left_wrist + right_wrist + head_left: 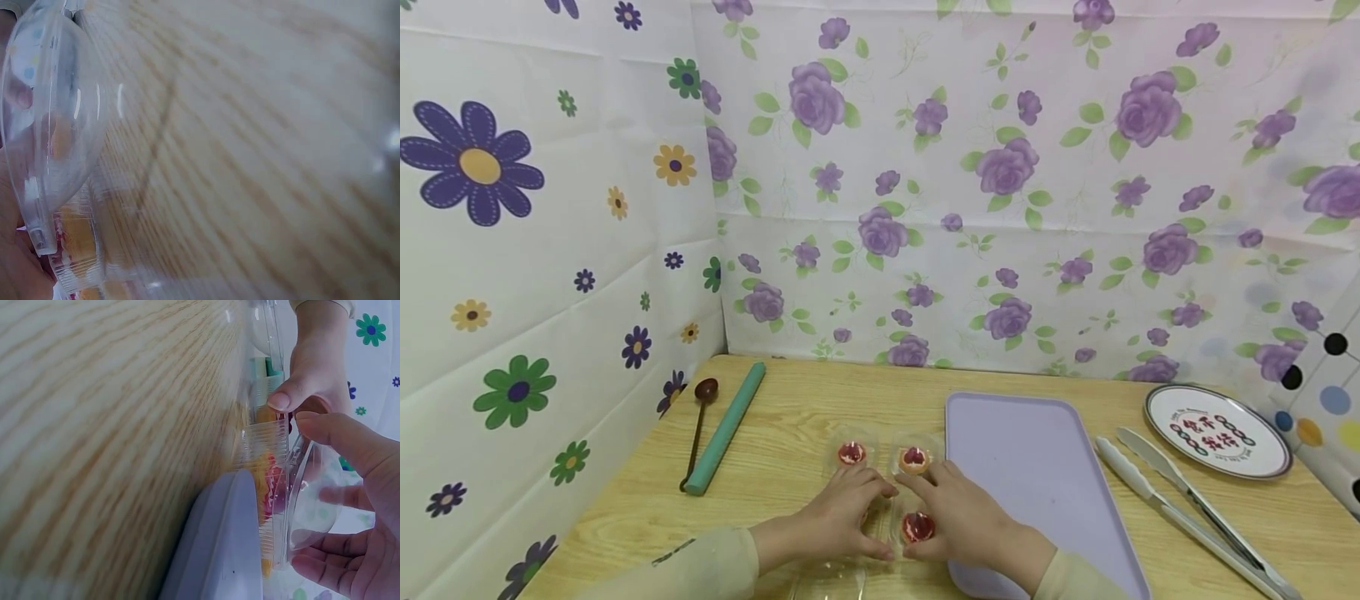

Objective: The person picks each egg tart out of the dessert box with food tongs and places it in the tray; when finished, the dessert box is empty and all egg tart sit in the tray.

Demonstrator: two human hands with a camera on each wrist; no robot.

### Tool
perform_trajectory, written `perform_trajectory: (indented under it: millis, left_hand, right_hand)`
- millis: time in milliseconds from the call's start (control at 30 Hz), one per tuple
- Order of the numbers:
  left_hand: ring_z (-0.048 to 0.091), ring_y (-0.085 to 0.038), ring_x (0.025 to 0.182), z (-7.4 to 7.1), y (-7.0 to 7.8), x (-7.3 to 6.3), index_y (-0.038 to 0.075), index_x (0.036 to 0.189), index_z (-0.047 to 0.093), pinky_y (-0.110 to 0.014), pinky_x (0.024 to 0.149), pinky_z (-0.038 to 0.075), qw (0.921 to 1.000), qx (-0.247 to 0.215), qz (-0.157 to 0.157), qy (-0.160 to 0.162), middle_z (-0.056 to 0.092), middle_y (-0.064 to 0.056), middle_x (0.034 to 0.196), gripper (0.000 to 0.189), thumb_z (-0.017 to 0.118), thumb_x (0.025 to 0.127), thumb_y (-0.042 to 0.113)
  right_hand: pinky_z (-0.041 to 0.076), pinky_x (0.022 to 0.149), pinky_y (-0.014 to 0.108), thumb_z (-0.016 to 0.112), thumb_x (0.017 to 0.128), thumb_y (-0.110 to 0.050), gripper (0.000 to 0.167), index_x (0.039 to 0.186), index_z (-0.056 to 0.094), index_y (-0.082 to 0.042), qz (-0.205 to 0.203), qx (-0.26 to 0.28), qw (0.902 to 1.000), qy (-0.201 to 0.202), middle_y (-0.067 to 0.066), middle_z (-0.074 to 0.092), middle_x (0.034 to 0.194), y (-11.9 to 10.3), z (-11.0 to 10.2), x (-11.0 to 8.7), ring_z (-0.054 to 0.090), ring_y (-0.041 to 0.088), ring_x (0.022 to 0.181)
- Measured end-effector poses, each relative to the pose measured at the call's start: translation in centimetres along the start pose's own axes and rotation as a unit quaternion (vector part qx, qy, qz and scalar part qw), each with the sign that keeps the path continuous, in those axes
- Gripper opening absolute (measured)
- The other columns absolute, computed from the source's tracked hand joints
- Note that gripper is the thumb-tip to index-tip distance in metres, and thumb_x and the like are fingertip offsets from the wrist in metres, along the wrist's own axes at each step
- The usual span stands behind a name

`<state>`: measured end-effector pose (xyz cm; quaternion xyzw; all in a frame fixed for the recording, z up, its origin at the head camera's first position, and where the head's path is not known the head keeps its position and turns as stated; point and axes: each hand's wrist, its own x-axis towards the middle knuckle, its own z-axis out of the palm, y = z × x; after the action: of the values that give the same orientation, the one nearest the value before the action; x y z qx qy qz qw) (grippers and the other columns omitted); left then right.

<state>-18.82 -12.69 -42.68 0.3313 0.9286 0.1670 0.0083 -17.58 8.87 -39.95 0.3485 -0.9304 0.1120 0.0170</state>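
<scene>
A clear plastic clamshell box [880,498] with domed compartments holds small red-topped tarts [852,452] in front of me. My left hand [835,515] arches over the near-left compartment, thumb at its near side and fingers at its far side, hiding most of the tart there. On the near-right compartment my right hand [966,518] spans a clear domed lid [315,497] between thumb and fingers. Below it, a tart [270,487] shows through the ribbed wall. The two hands' thumbs come close together at the rim. An empty clear dome [59,112] stands out beside the left hand.
A lilac tray [1030,475] lies right beside the box. Farther right are metal tongs [1195,517] and a white plate [1221,433] with red lettering. At left lie a green rod [727,429] and a dark long-handled spoon [700,429]. Patterned cloth [880,192] closes off the back.
</scene>
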Motion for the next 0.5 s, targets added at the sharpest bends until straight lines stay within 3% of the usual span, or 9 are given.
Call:
perform_trajectory:
  millis: [300,500]
  left_hand:
    - [0.049,-0.012,0.114,0.31,-0.09,0.04,0.015,0.121,0.060,-0.042,0.104,0.038,0.9999,0.003,0.007,0.009,0.059,0.007,0.115,0.069,0.075,0.070,0.060]
    - [0.048,-0.012,0.115,0.36,-0.25,0.07,0.018,0.126,0.057,-0.043,0.109,0.035,1.0000,-0.001,0.003,0.009,0.058,0.008,0.118,0.072,0.073,0.071,0.061]
  right_hand:
    - [0.044,0.068,0.024,0.077,0.074,-0.049,0.071,0.136,0.050,-0.030,-0.019,0.015,0.9997,0.008,0.002,0.056,0.111,0.20,-0.32,-0.20,0.045,0.013,0.093]
    - [0.048,0.068,0.023,0.076,0.075,-0.049,0.070,0.136,0.050,-0.026,-0.021,0.012,0.9993,0.029,0.002,0.055,0.113,0.21,-0.81,-0.64,0.049,0.014,0.097]
